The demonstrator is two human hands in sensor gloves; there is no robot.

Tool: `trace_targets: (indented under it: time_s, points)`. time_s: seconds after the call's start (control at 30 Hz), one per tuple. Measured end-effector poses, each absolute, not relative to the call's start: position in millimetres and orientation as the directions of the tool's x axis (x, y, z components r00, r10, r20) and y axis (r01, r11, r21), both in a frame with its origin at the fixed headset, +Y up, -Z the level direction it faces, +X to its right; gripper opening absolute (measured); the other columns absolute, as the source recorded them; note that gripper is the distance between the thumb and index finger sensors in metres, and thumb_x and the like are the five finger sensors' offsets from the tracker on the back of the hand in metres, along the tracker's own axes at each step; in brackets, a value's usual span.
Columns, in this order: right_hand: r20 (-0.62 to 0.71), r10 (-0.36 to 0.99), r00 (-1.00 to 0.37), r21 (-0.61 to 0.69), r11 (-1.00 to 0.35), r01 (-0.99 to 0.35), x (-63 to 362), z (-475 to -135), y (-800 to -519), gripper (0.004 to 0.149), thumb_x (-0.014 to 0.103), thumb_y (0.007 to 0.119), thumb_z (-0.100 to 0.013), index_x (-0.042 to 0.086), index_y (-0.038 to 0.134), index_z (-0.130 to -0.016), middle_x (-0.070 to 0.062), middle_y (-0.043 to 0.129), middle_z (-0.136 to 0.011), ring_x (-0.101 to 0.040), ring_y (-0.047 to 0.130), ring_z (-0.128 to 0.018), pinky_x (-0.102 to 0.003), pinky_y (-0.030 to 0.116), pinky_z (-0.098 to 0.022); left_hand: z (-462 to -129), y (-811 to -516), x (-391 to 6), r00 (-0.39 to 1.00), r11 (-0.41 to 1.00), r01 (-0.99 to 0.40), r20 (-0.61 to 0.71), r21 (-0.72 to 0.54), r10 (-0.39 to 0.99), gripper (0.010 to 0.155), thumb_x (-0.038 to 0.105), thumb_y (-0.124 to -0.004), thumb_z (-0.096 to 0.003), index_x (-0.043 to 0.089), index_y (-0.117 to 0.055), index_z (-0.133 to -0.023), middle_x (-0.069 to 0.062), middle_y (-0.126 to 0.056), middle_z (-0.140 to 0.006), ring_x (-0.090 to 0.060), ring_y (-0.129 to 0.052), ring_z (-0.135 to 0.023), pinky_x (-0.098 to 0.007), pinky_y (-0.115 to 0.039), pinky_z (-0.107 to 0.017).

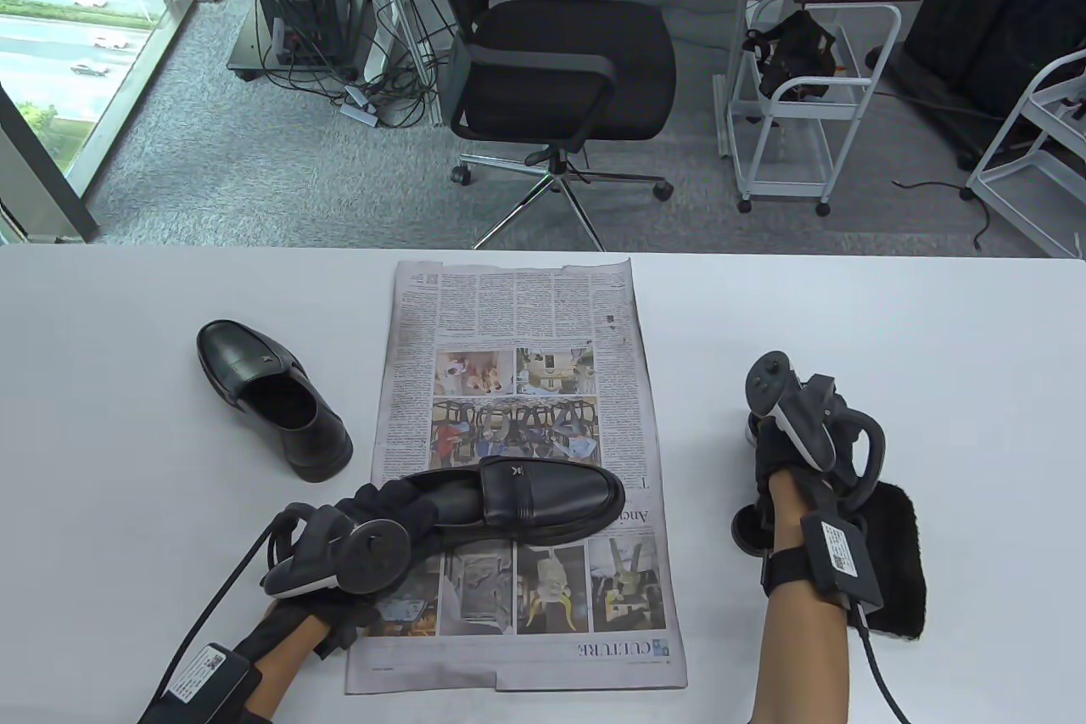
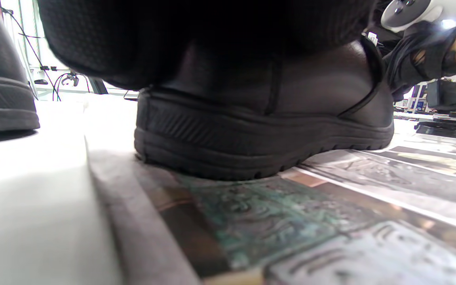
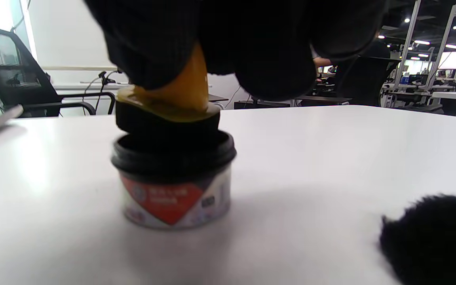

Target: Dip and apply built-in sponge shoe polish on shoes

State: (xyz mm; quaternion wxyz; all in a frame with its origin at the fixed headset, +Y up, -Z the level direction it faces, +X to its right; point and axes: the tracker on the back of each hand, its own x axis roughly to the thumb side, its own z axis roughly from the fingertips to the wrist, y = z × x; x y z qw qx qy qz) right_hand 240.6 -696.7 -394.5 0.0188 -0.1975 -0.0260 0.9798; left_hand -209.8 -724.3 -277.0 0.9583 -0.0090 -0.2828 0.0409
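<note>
Evidently the dipping step is in hand: the right hand (image 3: 232, 35) pinches the sponge (image 3: 167, 118) at the mouth of the polish tin (image 3: 172, 186) near the table's (image 1: 933, 317) right edge, while the left hand (image 1: 373, 516), fingers inside, steadies the shoe (image 1: 543, 499) on the newspaper (image 1: 509, 317), so next the loaded sponge must cross to the leather.

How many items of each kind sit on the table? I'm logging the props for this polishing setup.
Shoes: 2 – one on the newspaper, one on the bare table
Newspaper: 1
Polish tin: 1
Sponge applicator: 1, held over the tin
Black fuzzy cloth: 1
Dark round lid-like item: 1
Total: 7
</note>
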Motion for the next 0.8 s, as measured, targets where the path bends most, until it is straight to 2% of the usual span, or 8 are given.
trace_targets:
  time_s: [0.13,0.27,0.57,0.67,0.8]
  points:
    - [-0.313,0.072,-0.947,-0.115,-0.993,-0.038,225.2,-379.6,-674.0,0.044,0.029,0.082,-0.039,0.024,0.078,-0.083,-0.013,0.08,-0.081,-0.031,0.092,-0.06,-0.06,0.071,-0.062,-276.8,-724.5,-209.8,0.838,0.996,-0.077,0.539,-0.043,0.088,0.043,0.048,-0.065,-0.0591,0.022,-0.07,-0.094,-0.004,-0.065,-0.096,-0.047,-0.082,-0.074,-0.06,-0.074,-0.058]
    - [-0.18,0.068,-0.981,-0.12,-0.992,-0.047,187.5,-355.2,-661.5,0.044,0.03,0.082,-0.04,0.024,0.077,-0.084,-0.013,0.08,-0.083,-0.032,0.092,-0.062,-0.061,0.07,-0.062,-276.6,-724.7,-209.8,0.839,0.996,-0.08,0.536,-0.046,0.092,0.043,0.047,-0.065,-0.0589,0.022,-0.07,-0.094,-0.004,-0.065,-0.097,-0.047,-0.082,-0.074,-0.06,-0.074,-0.058]
    - [0.166,0.131,-0.977,-0.076,-0.987,-0.145,76.6,-293.1,-675.0,0.045,0.029,0.081,-0.041,0.023,0.076,-0.084,-0.012,0.083,-0.083,-0.032,0.095,-0.061,-0.061,0.072,-0.061,-277.0,-724.8,-209.8,0.837,0.995,-0.082,0.538,-0.05,0.096,0.043,0.047,-0.065,-0.059,0.022,-0.07,-0.094,-0.004,-0.064,-0.098,-0.047,-0.082,-0.074,-0.061,-0.073,-0.058]
    - [0.242,0.146,-0.959,-0.05,-0.985,-0.162,47.8,-284.0,-681.2,0.045,0.029,0.08,-0.04,0.023,0.076,-0.084,-0.011,0.084,-0.082,-0.031,0.096,-0.059,-0.06,0.073,-0.06,-277.0,-724.8,-209.8,0.837,0.995,-0.082,0.538,-0.05,0.096,0.043,0.047,-0.065,-0.0589,0.022,-0.07,-0.094,-0.004,-0.064,-0.098,-0.047,-0.082,-0.074,-0.061,-0.073,-0.058]
    - [0.294,0.258,-0.92,-0.017,-0.961,-0.275,25.9,-278.5,-685.1,0.045,0.029,0.08,-0.04,0.023,0.076,-0.084,-0.012,0.085,-0.081,-0.031,0.096,-0.058,-0.06,0.074,-0.059,-277.0,-724.8,-209.8,0.838,0.995,-0.082,0.537,-0.05,0.096,0.044,0.047,-0.065,-0.059,0.022,-0.07,-0.094,-0.004,-0.064,-0.098,-0.047,-0.082,-0.074,-0.061,-0.073,-0.058]
